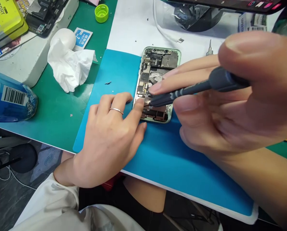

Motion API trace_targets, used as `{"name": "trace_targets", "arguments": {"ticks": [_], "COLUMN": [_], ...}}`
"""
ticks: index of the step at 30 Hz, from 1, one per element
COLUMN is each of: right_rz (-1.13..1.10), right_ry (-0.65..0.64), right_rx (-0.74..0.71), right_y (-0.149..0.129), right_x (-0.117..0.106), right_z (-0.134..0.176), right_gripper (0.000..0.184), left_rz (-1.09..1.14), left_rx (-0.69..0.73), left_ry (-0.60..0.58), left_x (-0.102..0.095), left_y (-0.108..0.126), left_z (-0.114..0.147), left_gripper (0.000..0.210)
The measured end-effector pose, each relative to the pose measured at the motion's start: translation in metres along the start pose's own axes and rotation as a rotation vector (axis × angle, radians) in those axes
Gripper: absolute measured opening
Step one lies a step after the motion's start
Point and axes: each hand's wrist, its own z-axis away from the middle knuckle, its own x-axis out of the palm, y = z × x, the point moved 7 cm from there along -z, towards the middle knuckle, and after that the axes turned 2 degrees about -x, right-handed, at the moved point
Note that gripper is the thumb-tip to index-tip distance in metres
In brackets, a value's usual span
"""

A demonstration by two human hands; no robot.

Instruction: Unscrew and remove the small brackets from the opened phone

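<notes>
An opened smartphone (169, 61) with a pale green frame lies on the blue mat (182, 157), its inner boards and parts bare. My right hand (225, 96) is closed round a dark precision screwdriver (190, 89). Its shaft slants down to the left, and the tip meets the lower left part of the phone, close to my left index finger. Two right fingers stretch over the phone's middle. My left hand (112, 128), with a ring on one finger, rests at the phone's left edge; its index fingertip presses on the phone and the thumb lies beside the lower edge.
A tiny dark part (108, 82) lies on the mat. Crumpled tissue (70, 65), a green cap (101, 13) and a blue bottle (12, 98) are at the left. A cable (167, 33) and a screwdriver bit (209, 48) lie behind the phone, below a screen (230, 4).
</notes>
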Motion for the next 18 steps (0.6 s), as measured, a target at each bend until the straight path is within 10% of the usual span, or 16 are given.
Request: {"name": "trace_targets", "arguments": {"ticks": [6, 18], "right_rz": [0.135, 0.088], "right_ry": [-0.041, -0.038], "right_rx": [0.215, 0.118], "right_y": [0.002, -0.005], "right_x": [-0.001, 0.002], "right_z": [0.002, -0.004], "right_gripper": [0.06, 0.067], "left_rz": [-0.007, -0.013], "left_rx": [0.002, 0.008], "left_ry": [0.018, 0.022], "left_x": [0.001, 0.001], "left_y": [-0.001, -0.002], "left_z": [-0.002, -0.002], "left_gripper": [0.037, 0.038]}}
